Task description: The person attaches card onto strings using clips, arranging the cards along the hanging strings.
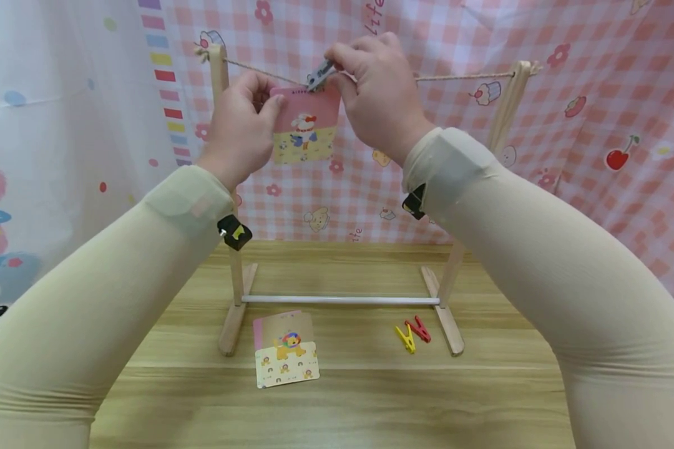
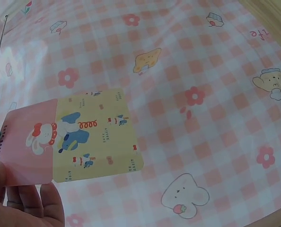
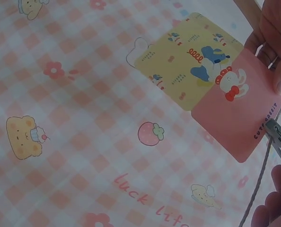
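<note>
A pink and yellow card [image 1: 305, 128] with a rabbit picture hangs against the rope [image 1: 463, 77]. My left hand [image 1: 244, 128] pinches its upper left corner between thumb and fingers. With thumb and fingers, my right hand [image 1: 379, 87] grips a grey clothespin [image 1: 319, 75]. The clothespin's tip meets the card's top edge at the rope. In the right wrist view, the clothespin [image 3: 278, 136] lies over the card's printed edge beside the rope [image 3: 259, 189]. The left wrist view shows the card [image 2: 98, 137] face on, my left thumb on its pink part.
A wooden stand with a left post [image 1: 219, 78], a right post [image 1: 508, 109] and a white crossbar [image 1: 339, 300] rises from the wooden table [image 1: 359, 405]. On the table lie stacked cards [image 1: 286, 349], a yellow clothespin [image 1: 406, 340] and a red clothespin [image 1: 419, 329]. A checked curtain [image 1: 337, 199] hangs behind.
</note>
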